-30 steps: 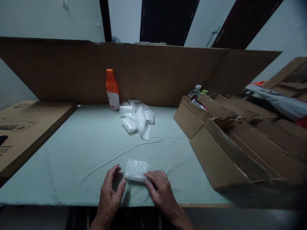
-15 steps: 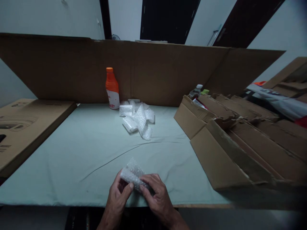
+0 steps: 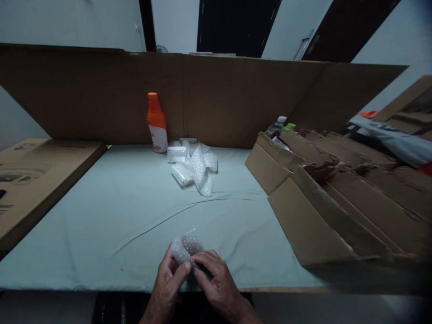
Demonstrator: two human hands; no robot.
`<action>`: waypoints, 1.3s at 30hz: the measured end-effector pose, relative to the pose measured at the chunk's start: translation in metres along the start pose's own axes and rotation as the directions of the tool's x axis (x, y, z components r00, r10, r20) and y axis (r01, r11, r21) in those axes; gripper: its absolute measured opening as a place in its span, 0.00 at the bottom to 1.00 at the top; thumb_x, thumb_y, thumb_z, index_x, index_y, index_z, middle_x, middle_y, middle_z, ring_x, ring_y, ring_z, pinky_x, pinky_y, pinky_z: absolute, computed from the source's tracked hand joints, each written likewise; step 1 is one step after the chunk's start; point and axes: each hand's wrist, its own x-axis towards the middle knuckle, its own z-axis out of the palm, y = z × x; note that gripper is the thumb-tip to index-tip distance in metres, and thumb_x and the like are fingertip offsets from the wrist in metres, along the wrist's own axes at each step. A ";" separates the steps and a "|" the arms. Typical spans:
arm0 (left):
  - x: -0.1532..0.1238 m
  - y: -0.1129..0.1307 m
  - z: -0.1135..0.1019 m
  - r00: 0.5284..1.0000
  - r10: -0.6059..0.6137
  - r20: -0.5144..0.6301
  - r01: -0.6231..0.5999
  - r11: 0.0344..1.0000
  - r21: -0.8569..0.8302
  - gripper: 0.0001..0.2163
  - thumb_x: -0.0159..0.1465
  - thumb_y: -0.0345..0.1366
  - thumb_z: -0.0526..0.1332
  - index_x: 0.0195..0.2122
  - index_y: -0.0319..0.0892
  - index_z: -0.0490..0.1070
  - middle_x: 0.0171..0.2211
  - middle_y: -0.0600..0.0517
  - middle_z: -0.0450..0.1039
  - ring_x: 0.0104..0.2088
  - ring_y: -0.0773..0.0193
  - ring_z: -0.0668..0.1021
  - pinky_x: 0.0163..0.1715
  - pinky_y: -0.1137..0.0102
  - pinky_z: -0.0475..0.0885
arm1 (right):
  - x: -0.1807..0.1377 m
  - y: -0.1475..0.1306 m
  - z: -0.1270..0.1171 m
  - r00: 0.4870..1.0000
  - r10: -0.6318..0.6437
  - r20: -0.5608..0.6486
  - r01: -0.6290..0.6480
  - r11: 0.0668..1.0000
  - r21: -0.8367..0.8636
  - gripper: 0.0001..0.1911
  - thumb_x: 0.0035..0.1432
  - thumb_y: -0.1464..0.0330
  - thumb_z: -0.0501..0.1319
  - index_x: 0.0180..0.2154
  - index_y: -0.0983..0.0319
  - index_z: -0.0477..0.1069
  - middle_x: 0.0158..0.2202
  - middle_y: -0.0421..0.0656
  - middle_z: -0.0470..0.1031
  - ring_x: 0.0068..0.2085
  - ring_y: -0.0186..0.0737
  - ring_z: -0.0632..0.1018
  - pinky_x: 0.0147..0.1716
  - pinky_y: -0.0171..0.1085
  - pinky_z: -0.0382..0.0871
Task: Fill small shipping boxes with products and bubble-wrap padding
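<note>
A small piece of bubble wrap (image 3: pixel 186 245) is gripped between both my hands near the front edge of the table. My left hand (image 3: pixel 167 283) pinches it from the left with thumb and fingers closed on it. My right hand (image 3: pixel 216 283) presses on it from the right, fingers curled over its lower part, which is hidden. The wrap is bunched up and lifted a little off the pale green cloth (image 3: pixel 111 216).
A pile of folded bubble wrap pieces (image 3: pixel 193 165) lies at the back middle beside an orange bottle (image 3: pixel 156 123). A tall cardboard sheet (image 3: pixel 219 99) stands across the back. Open cardboard boxes (image 3: pixel 330 198) fill the right; a flat carton (image 3: pixel 37 175) lies at left.
The bubble wrap lay flat under my fingers a second ago. Both hands have since lifted it and bunched it into a smaller bundle, moving closer together.
</note>
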 end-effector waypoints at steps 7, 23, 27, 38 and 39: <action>0.005 -0.005 -0.004 0.999 0.018 0.048 -0.020 0.999 0.045 0.25 0.58 0.49 0.68 0.53 0.41 0.73 0.49 0.43 0.79 0.52 0.50 0.78 0.54 0.60 0.72 | -0.001 0.006 -0.002 0.999 -0.016 0.038 0.015 0.999 0.029 0.08 0.66 0.69 0.57 0.42 0.58 0.74 0.35 0.43 0.80 0.37 0.41 0.76 0.39 0.39 0.69; 0.009 -0.012 -0.006 0.998 -0.037 0.055 0.035 0.998 0.050 0.26 0.52 0.51 0.71 0.47 0.40 0.80 0.49 0.40 0.80 0.52 0.45 0.79 0.57 0.54 0.70 | 0.002 -0.003 -0.007 0.991 -0.015 0.134 0.014 1.000 0.006 0.11 0.65 0.70 0.52 0.38 0.58 0.73 0.35 0.42 0.80 0.38 0.40 0.77 0.42 0.38 0.69; 0.011 -0.006 -0.007 0.997 -0.065 -0.029 0.065 0.998 -0.010 0.24 0.50 0.51 0.72 0.43 0.41 0.82 0.46 0.41 0.82 0.48 0.47 0.81 0.53 0.56 0.74 | 0.000 -0.001 -0.006 0.994 -0.019 0.104 0.020 1.000 -0.005 0.08 0.64 0.69 0.55 0.39 0.59 0.74 0.36 0.42 0.81 0.39 0.40 0.78 0.43 0.39 0.68; 0.018 0.010 -0.023 0.962 -0.153 -0.226 0.171 0.983 0.062 0.23 0.46 0.53 0.74 0.34 0.38 0.80 0.30 0.47 0.82 0.33 0.57 0.82 0.35 0.69 0.78 | -0.004 -0.006 -0.058 0.999 0.011 -0.049 -0.021 0.974 -0.226 0.08 0.65 0.71 0.58 0.38 0.59 0.76 0.34 0.41 0.82 0.36 0.38 0.79 0.40 0.38 0.70; 0.018 0.009 -0.023 0.962 -0.159 -0.224 0.174 0.984 0.048 0.24 0.46 0.53 0.74 0.35 0.38 0.79 0.29 0.48 0.82 0.32 0.58 0.82 0.33 0.70 0.77 | -0.005 -0.007 -0.064 0.998 0.012 -0.061 -0.027 0.970 -0.242 0.08 0.65 0.71 0.58 0.38 0.59 0.76 0.34 0.41 0.82 0.36 0.38 0.79 0.40 0.39 0.70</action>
